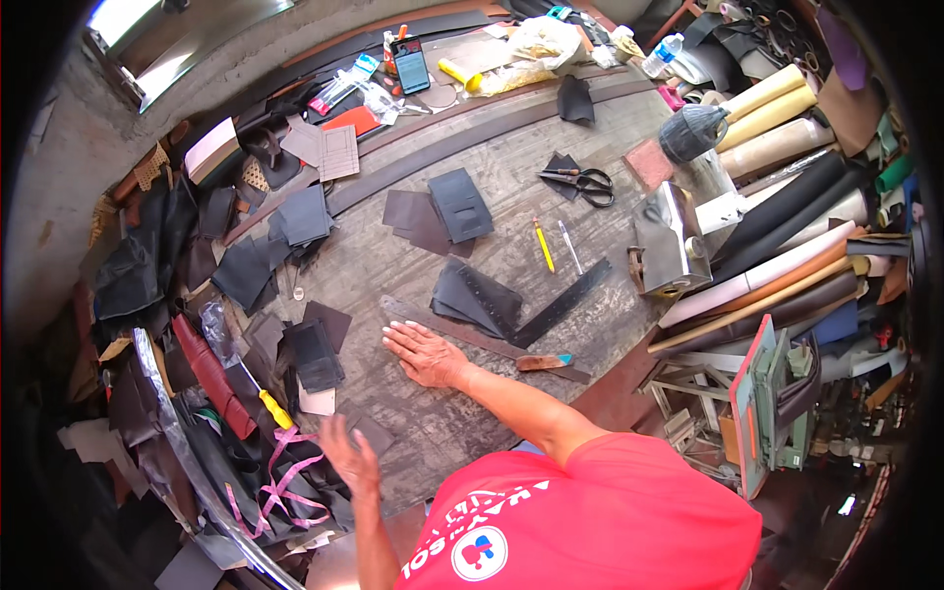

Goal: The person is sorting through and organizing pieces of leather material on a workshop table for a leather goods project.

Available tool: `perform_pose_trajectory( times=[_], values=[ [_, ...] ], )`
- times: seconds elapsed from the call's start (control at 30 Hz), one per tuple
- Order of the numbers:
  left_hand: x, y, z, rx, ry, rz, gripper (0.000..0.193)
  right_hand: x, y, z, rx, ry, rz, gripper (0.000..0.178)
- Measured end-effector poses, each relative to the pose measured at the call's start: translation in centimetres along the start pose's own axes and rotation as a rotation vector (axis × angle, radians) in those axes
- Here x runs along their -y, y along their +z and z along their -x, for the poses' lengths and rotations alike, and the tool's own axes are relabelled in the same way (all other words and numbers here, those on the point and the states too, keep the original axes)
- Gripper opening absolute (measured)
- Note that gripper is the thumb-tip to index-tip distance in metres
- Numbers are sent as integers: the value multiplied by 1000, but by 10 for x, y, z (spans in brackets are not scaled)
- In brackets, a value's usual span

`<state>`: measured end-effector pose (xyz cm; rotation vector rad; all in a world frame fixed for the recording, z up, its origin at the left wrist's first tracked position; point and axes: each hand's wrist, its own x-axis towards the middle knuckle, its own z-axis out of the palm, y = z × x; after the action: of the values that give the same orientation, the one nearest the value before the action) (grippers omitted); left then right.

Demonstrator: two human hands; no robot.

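Two hands, well apart: our right hand (425, 356) lies palm-down on the worktable (364, 261) beside the brown straightedge (487, 342), while our left hand (351, 458), blurry, fingers spread, looks empty near the table's edge. We'd steady things with a flat palm, fingertips clear of the blue-tipped wooden-handled tool (543, 363) on the straightedge, black leather pieces (475, 298) just beyond.
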<state>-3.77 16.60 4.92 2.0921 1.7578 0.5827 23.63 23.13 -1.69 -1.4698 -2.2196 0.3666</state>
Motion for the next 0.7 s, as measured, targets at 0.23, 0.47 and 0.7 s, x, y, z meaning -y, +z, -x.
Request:
perform_pose_trajectory(
  times=[0.23,0.47,0.7],
  values=[
    [-112,74,71,263,160,82,48,-11,6,3,48,-25,-120,61],
    [-155,123,76,233,107,-148,60,-31,-83,60,-126,-11,-507,26],
    [-168,151,87,74,72,-274,62,-90,-166,226,-143,343,-440,15]
  ],
)
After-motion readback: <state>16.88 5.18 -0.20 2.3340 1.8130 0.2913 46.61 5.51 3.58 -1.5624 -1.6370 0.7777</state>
